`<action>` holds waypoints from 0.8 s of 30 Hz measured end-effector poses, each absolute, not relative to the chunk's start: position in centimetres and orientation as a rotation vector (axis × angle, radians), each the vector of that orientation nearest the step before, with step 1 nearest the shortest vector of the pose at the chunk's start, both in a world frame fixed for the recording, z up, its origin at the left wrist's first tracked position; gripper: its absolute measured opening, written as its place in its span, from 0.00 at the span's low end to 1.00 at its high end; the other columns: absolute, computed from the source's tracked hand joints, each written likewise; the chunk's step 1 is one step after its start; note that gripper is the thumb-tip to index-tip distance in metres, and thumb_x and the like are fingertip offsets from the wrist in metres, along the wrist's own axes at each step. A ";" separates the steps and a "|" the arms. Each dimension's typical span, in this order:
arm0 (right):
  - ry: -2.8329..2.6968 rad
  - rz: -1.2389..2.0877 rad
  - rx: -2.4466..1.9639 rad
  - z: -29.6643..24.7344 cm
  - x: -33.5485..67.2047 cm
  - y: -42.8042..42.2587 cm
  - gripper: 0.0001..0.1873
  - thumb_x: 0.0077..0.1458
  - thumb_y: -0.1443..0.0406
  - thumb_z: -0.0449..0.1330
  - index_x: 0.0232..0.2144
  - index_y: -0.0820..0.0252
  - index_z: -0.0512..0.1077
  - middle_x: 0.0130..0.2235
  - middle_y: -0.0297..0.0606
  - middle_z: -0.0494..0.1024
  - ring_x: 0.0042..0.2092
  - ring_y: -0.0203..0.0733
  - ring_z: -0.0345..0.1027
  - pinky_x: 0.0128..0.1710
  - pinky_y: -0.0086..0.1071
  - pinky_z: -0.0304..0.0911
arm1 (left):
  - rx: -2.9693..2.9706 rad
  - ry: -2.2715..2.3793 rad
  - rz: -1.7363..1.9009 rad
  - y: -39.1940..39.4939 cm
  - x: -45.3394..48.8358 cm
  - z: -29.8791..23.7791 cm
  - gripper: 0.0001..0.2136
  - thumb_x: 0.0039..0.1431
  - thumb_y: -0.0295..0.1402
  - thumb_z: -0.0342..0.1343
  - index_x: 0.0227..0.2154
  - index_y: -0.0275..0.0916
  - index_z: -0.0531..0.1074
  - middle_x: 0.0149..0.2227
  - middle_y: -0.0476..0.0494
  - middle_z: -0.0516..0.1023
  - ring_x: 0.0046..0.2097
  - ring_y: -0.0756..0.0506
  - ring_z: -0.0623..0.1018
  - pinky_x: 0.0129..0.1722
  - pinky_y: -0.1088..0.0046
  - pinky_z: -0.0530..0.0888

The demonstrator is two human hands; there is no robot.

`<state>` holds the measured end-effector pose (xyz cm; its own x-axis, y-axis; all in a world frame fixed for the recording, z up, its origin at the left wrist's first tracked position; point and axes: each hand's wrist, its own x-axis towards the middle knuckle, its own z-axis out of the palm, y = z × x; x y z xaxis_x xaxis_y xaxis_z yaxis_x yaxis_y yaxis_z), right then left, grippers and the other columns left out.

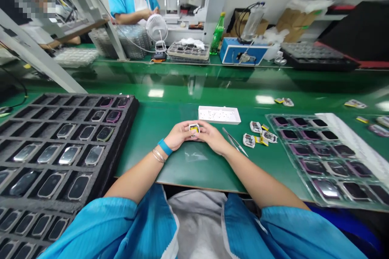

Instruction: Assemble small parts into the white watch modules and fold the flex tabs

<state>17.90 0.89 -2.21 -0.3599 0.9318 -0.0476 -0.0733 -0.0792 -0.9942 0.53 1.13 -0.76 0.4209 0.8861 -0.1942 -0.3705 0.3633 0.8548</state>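
Blue sleeves (pixel 100 222) and a grey shirt (pixel 196 222) occupy the near edge, with both forearms extended over the green table (pixel 170 166). Left hand (pixel 178 135) and right hand (pixel 212 135) meet, fingers curled nearly closed, gripping between them one small watch part (pixel 191 127), white-framed with a yellow piece on it, above the table's middle. Clear film (pixel 195 154) lies on the table just nearer than the hands. Beyond them sits a shallow white box (pixel 219 122) containing small dark bits. Tweezers (pixel 233 141) lie beside the right forearm; farther right, loose white-framed parts (pixel 249 140) with yellow pieces are grouped. Watches stand in slots of a black tray (pixel 126 131) at left and a clear tray (pixel 284 153) at right. Across the table: a co-worker's sleeve (pixel 116 1), white fan (pixel 157 27), green bottle (pixel 217 35).
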 end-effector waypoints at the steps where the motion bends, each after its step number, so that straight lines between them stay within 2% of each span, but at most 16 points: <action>1: -1.350 1.607 -0.978 -2.2 17.7 0.8 0.31 0.46 0.57 0.70 0.53 0.55 0.69 0.45 0.40 0.80 0.43 0.42 0.77 0.48 0.42 0.75 | 0.854 0.750 0.916 1.1 0.5 -0.8 0.29 0.38 0.36 0.78 0.46 0.35 0.77 0.41 0.38 0.83 0.39 0.45 0.82 0.44 0.67 0.79; 7: -1.363 1.532 -0.983 -2.5 17.3 0.5 0.29 0.42 0.60 0.71 0.48 0.58 0.71 0.42 0.40 0.81 0.42 0.40 0.78 0.50 0.41 0.73 | 0.996 0.761 0.877 1.0 0.2 -0.9 0.30 0.41 0.42 0.76 0.47 0.35 0.77 0.44 0.35 0.83 0.42 0.42 0.83 0.45 0.67 0.78; 10: -1.441 1.589 -0.930 -2.8 17.6 0.5 0.30 0.41 0.61 0.71 0.49 0.60 0.71 0.46 0.42 0.81 0.45 0.43 0.78 0.54 0.43 0.71 | 1.154 0.740 0.797 1.1 0.0 -1.0 0.27 0.44 0.44 0.74 0.46 0.35 0.78 0.46 0.35 0.83 0.46 0.40 0.82 0.51 0.64 0.77; 13: -1.491 1.541 -0.940 -2.8 17.5 0.4 0.29 0.45 0.61 0.68 0.51 0.61 0.71 0.49 0.45 0.81 0.49 0.46 0.77 0.56 0.45 0.69 | 1.308 0.758 0.768 1.2 -0.1 -1.1 0.24 0.49 0.49 0.70 0.42 0.34 0.80 0.46 0.34 0.83 0.48 0.38 0.82 0.55 0.62 0.74; 19: -1.567 1.384 -1.009 -2.8 17.2 -0.3 0.21 0.53 0.65 0.62 0.50 0.60 0.73 0.49 0.43 0.81 0.50 0.47 0.77 0.52 0.41 0.72 | 1.371 0.813 0.856 1.3 0.3 -1.7 0.24 0.50 0.52 0.68 0.39 0.35 0.80 0.41 0.36 0.84 0.44 0.39 0.82 0.50 0.63 0.77; 24: -1.812 1.202 -1.198 -2.0 17.5 0.8 0.27 0.55 0.68 0.60 0.58 0.61 0.70 0.52 0.48 0.80 0.50 0.48 0.78 0.53 0.44 0.73 | 1.271 0.861 0.912 2.1 0.6 -2.3 0.27 0.43 0.53 0.71 0.39 0.34 0.80 0.40 0.36 0.83 0.42 0.40 0.82 0.48 0.62 0.78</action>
<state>17.46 0.84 -1.97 -0.3732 0.9273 0.0288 0.3341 0.1633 -0.9283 0.63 2.13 -2.33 0.4012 0.9155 -0.0298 -0.0827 0.0686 0.9942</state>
